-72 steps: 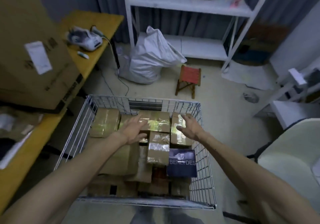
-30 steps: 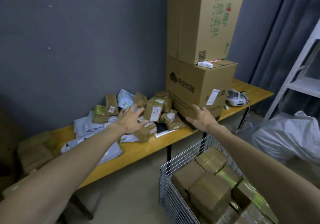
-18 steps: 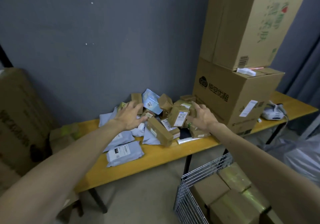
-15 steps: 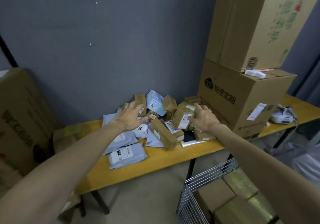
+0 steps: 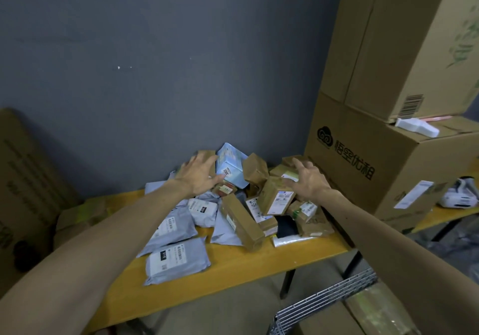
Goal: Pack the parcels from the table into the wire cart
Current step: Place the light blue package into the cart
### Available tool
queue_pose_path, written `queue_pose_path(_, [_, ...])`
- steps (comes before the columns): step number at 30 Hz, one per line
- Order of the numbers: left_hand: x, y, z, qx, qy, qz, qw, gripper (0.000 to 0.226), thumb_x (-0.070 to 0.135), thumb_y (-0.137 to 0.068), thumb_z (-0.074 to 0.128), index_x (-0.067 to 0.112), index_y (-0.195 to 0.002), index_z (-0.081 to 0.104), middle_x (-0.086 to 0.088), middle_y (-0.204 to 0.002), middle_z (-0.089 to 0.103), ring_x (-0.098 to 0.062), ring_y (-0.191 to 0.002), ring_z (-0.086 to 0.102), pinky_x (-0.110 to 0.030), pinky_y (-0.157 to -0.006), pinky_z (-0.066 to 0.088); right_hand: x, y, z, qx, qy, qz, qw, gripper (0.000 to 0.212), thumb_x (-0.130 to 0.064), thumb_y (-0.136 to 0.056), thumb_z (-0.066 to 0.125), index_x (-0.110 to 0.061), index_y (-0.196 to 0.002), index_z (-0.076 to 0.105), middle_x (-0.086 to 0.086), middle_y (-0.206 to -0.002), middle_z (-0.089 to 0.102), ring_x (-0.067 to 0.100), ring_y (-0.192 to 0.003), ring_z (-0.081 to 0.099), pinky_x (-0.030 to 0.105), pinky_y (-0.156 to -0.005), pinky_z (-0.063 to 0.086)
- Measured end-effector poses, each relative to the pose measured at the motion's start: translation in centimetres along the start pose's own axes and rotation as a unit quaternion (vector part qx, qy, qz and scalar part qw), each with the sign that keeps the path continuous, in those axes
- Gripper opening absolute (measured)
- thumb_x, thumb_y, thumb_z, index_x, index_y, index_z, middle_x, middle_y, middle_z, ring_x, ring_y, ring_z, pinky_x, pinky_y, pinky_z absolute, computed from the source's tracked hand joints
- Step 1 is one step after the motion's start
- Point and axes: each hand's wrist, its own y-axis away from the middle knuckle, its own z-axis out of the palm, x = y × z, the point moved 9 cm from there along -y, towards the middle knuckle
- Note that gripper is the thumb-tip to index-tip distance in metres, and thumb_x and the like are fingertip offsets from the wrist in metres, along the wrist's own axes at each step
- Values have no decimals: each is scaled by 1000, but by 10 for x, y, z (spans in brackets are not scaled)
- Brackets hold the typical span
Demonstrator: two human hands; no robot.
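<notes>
A heap of parcels lies on the yellow table (image 5: 233, 267) against the grey wall: small brown boxes and grey mailer bags (image 5: 176, 259). My left hand (image 5: 199, 176) is spread over the left side of the heap, its thumb beside a light blue box (image 5: 230, 166). My right hand (image 5: 308, 179) hovers open over an upright brown box with a label (image 5: 276, 198), holding nothing. A long brown box (image 5: 242, 222) leans at the heap's front. The wire cart (image 5: 326, 298) shows at the bottom right with taped cardboard parcels (image 5: 373, 311) inside.
Two big cardboard cartons (image 5: 388, 169) are stacked on the table right of the heap. A white handheld device (image 5: 460, 198) lies at the table's far right end. More cardboard (image 5: 20, 179) leans at the left beside the table.
I have turned from the cart to the table. Both hands left the cart's parcels and reached out over the heap, moving deeper into it over the last half second.
</notes>
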Motion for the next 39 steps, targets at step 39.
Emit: queue_pose_path(39, [-102, -300, 182, -160, 65, 70, 982, 74, 51, -94, 57, 27, -156, 22, -12, -162, 10, -34, -147, 18, -44, -117, 25, -82, -266, 198, -117, 56, 12, 991, 68, -45, -95, 52, -18, -151, 24, 16, -153, 31, 37, -139, 31, 46, -116, 25])
